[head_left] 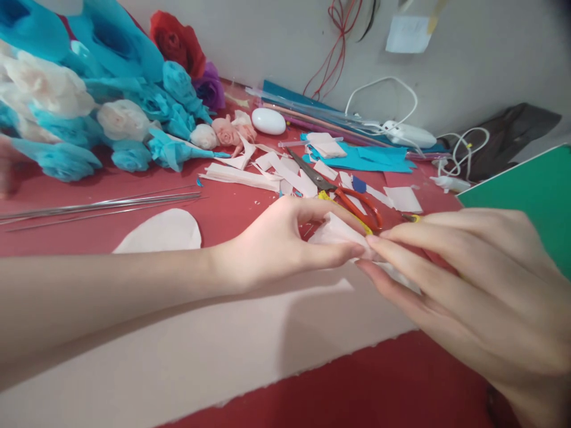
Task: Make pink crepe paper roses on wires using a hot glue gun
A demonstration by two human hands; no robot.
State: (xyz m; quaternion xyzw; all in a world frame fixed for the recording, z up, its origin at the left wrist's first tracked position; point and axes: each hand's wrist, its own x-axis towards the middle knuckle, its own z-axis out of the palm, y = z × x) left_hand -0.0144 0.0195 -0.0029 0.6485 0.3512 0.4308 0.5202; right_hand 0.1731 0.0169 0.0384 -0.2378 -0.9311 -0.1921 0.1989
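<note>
Between my two hands is a small piece of pale pink crepe paper (341, 232), gathered at its right end. My left hand (285, 244) pinches it between thumb and forefinger. The fingertips of my right hand (464, 273) close on the gathered end, and part of the paper shows beneath them. A large pale pink sheet (232, 351) lies under both hands. Just beyond my left hand are scissors with orange handles (357, 205) and a yellow strip (345, 211), partly covered by my fingers. A rounded pale petal-shaped piece (163, 232) lies behind my left forearm.
Blue, white, red and purple paper flowers (151, 101) crowd the back left. Thin metal wires (102, 205) lie at the left. Paper scraps (285, 172), a white oval object (268, 121) and a corded white device (408, 134) sit behind. A green board (526, 202) stands at the right.
</note>
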